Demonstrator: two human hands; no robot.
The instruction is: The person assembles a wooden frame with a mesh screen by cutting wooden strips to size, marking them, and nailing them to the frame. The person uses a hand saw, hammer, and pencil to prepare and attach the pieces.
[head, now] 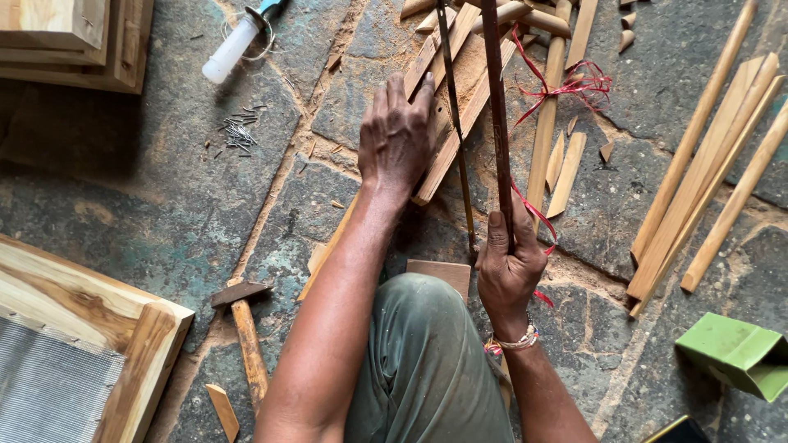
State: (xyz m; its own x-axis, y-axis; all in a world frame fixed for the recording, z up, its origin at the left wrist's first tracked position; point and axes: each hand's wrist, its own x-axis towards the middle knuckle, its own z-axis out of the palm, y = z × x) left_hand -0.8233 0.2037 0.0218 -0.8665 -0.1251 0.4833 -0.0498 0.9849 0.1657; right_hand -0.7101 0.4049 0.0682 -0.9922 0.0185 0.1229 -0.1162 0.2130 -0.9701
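We look down at a stone floor [164, 205] with our knee in green cloth at the bottom centre. Our left hand [398, 135] lies flat, fingers spread, pressing on a bundle of wooden strips [455, 115] in the upper middle of the frame; it grips nothing, only bears down on the wood. Our right hand [509, 267], lower and right of centre, is clenched around the handle end of a hacksaw [497, 107], whose dark frame and thin blade run up to the top edge and cross the strips just beside the left hand's fingertips. A red plastic string [574, 86] trails around the saw and over the strips near the top (another bit shows by the right wrist, which wears a beaded bracelet). More long wooden slats [706, 180] lie well apart at the right of the frame. A hammer [245, 332] rests on the floor at lower left of centre, a scatter of small nails [238, 131] lies in the upper left, and a white tube [234, 45] sits above them. A wooden frame with mesh [90, 344] fills the lower left corner, and a green box [735, 353] sits at the lower right.
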